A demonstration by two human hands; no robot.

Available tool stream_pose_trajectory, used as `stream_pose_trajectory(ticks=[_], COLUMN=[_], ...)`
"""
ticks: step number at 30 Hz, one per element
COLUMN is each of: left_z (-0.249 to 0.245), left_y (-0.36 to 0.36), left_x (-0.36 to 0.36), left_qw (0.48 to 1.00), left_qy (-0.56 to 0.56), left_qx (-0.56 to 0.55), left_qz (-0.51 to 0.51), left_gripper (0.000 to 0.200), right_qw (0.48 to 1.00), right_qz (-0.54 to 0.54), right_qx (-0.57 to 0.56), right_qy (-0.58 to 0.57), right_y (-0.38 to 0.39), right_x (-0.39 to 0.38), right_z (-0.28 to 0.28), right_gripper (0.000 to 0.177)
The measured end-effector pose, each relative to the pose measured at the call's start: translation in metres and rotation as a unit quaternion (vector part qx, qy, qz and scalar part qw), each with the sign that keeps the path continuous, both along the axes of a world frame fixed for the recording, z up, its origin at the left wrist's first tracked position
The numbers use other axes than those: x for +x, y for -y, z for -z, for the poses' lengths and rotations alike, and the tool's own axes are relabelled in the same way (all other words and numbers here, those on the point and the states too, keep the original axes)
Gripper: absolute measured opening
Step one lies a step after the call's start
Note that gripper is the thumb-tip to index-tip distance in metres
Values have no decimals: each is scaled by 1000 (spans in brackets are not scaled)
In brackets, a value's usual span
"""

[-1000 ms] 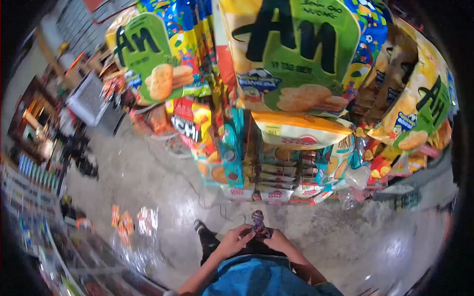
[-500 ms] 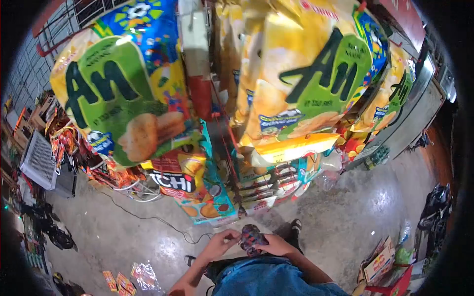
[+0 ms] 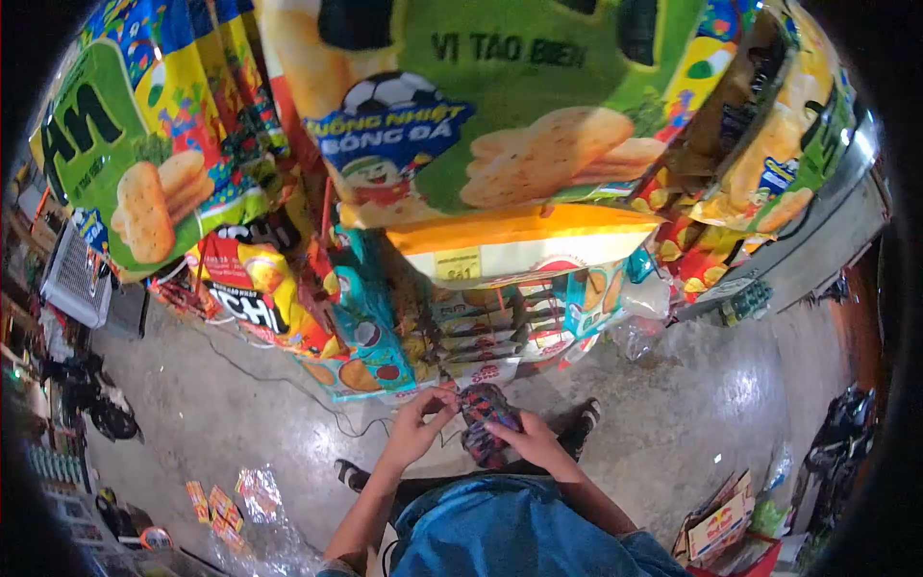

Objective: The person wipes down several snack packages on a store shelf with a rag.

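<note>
A dark, lumpy bundle with red and purple patches point(image 3: 484, 420) is in front of my body; what kind of thing it is I cannot make out. My right hand point(image 3: 531, 440) grips its right side, thumb lying across the front. Beside its upper left edge is my left hand point(image 3: 423, 423), thumb and forefinger pinched together. Whatever those fingertips hold is too small to name. Just beyond both hands hang packs of snacks, with teal packs point(image 3: 361, 375) lowest.
Large yellow-green snack bags point(image 3: 548, 125) hang close overhead. A red-yellow bag point(image 3: 260, 298) hangs to the left. A thin cable point(image 3: 288, 382) crosses the concrete floor. Clear plastic wrap point(image 3: 260, 495) lies lower left, and a cardboard box point(image 3: 721, 524) stands lower right.
My view has shifted, so the hanging bags appear larger and closer. Both hands and the bundle sit higher in view. The right hand keeps its grip; the left stays pinched beside the bundle.
</note>
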State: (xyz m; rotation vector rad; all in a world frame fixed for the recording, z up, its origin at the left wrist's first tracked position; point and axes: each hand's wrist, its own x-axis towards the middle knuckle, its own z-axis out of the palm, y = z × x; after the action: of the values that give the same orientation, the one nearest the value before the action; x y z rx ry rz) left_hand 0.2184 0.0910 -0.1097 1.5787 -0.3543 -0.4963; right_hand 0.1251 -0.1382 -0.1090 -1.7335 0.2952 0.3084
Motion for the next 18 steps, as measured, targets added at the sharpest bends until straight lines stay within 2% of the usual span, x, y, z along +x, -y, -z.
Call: stream_pose_trajectory(ticks=[1,3,7,10,13,15,18], left_z=[0,2,8,7,8,21,26], left_y=[0,2,11,23,41,57,74], left_x=[0,1,14,32,57,79,115], left_qw=[1000,1000,999,997,996,990,988], left_qy=[-4,-3,-8,4,7,60,76], left_qx=[2,-13,-9,-50,-49,-44,-34], left_qz=[-5,-23,-32,-58,-79,-122,-133], left_gripper=[18,18,18,19,28,41,47], right_qw=[1000,995,987,985,980,982,982], right_qz=[-9,59,147,158,185,178,185], right_qx=[1,-40,5,29,29,50,38], right_qy=[-1,69,72,55,60,32,12], right_y=[-1,-2,4,15,14,15,13], right_x=[3,8,13,11,6,3,-8], right_z=[-3,-8,13,9,0,1,12], right_gripper=[35,34,38,39,39,40,40])
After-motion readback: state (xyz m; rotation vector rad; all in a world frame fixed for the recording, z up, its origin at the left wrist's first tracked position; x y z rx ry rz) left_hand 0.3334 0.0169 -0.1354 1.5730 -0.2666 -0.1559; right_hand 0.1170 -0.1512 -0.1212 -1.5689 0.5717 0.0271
